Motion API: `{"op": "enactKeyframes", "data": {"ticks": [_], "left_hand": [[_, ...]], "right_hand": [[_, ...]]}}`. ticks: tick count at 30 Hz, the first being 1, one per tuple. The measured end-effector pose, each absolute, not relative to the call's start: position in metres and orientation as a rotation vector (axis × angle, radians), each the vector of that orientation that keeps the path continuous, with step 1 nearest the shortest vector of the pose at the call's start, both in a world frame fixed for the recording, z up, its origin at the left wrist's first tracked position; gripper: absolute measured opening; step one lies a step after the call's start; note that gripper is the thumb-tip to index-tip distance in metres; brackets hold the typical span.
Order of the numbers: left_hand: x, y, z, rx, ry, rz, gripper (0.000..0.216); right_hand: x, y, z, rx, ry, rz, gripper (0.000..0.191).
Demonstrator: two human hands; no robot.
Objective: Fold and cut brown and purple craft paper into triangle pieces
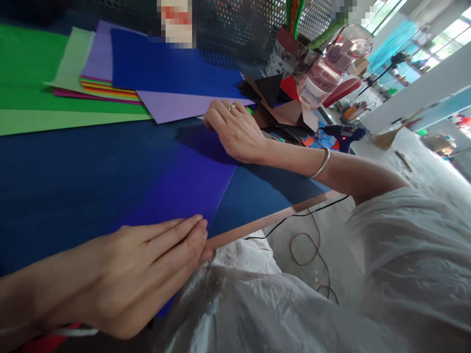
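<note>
A sheet of blue-violet paper (184, 181) lies slantwise on the dark blue table (73, 166), and its near end reaches the table's front edge. Across this near end rests my left hand (147, 269), its fingers stretched out and held together; the thumb is mostly hidden below them. At the sheet's far end is my right hand (235, 130), with a ring and curled fingers, closed at the paper's edge. The undersides of those fingers are hidden. Just beyond the right hand lies light purple paper (176, 105).
Green sheets (33, 73) and a stack of coloured paper with a dark blue sheet (165, 63) lie at the back. Black and brown paper scraps (272, 93), a pink bottle (322, 76) and a glue gun (344, 135) stand right. A cable (305, 213) hangs by the table edge.
</note>
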State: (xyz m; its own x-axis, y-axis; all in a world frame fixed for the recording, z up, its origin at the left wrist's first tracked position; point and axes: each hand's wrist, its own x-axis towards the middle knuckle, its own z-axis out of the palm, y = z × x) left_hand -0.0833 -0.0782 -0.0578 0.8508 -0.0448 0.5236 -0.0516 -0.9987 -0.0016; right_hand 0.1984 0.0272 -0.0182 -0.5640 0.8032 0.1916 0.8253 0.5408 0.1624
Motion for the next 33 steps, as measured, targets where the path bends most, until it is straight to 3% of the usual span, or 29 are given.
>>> {"op": "enactKeyframes", "data": {"ticks": [8, 13, 25, 30, 33], "left_hand": [[-0.083, -0.079, -0.056, 3.054, -0.072, 0.785, 0.050], [-0.083, -0.085, -0.051, 2.957, 0.022, 0.792, 0.053], [-0.077, -0.071, -0.040, 3.109, -0.097, 0.801, 0.045], [-0.074, -0.071, -0.038, 3.156, -0.104, 0.791, 0.036], [-0.074, -0.070, -0.034, 3.247, -0.165, 0.725, 0.032]], "right_hand": [[0.219, 0.049, -0.024, -1.364, -2.539, -0.282, 0.054], [0.226, 0.054, -0.020, -1.405, -2.553, -0.422, 0.065], [0.212, 0.046, 0.005, -1.552, -2.493, -0.685, 0.044], [0.178, 0.024, 0.001, -1.542, -2.436, -0.381, 0.029], [0.178, 0.036, -0.030, -1.625, -2.296, -0.292, 0.034]]}}
